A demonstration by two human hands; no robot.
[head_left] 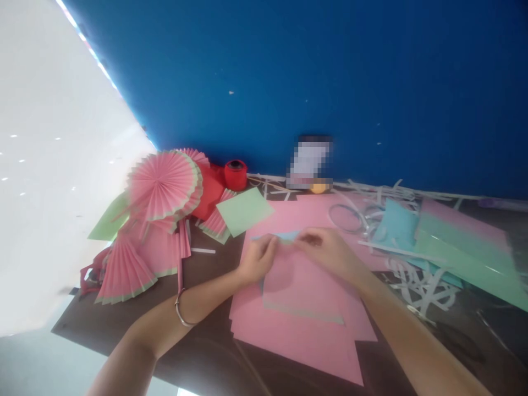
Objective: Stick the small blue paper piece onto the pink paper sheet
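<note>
My left hand (260,257) pinches the upper left edge of a pink paper sheet (303,291) that has a pale green strip along its lower edge. At the upper right of the same edge, the fingers of my right hand (324,248) are closed on the paper. Between the two hands the edge looks narrow and folded, pale green and light blue, though blur hides the exact fold. Under the sheet lie larger pink paper sheets (297,355), spread on the dark table. Just beyond my left hand rests a pale green paper (245,212).
Pleated pink-and-green paper fans (159,184) are piled at the left, beside a red tape roll (235,176). White paper strips (429,283), scissors (363,223) and a light blue paper piece (394,223) lie at the right. A blue wall (309,82) stands behind the table.
</note>
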